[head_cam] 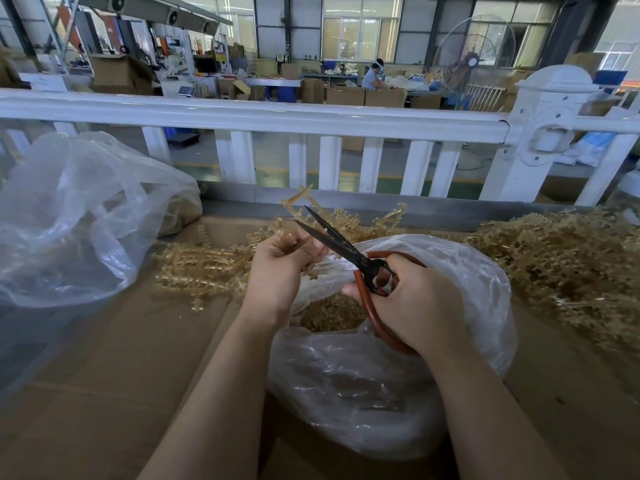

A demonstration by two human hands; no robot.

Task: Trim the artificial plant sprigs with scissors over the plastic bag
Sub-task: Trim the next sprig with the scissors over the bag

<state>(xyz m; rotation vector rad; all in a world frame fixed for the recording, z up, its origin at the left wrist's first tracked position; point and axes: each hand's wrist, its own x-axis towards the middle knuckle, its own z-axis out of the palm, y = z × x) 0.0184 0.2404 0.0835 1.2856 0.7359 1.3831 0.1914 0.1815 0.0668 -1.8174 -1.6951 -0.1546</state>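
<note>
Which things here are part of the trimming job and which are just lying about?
In use: scissors in the right hand; sprig in the left hand; bag catching trimmings; sprig pile.
Lying about: second bag, white fence, fan.

The left hand point(280, 268) closes round a sprig point(301, 202), so the stem's lower part is hidden inside the fingers. The right hand point(412, 303) covers most of the scissors point(332, 237) handles — only red loops show at its edges. Both forearms run off the bottom edge. The plastic bag point(381, 382) clouds its contents; cut pieces show only through the mouth. A second bag point(69, 216) is cut by the left edge, with perhaps more sprigs inside. The far person point(374, 76) is too small to make out.
</note>
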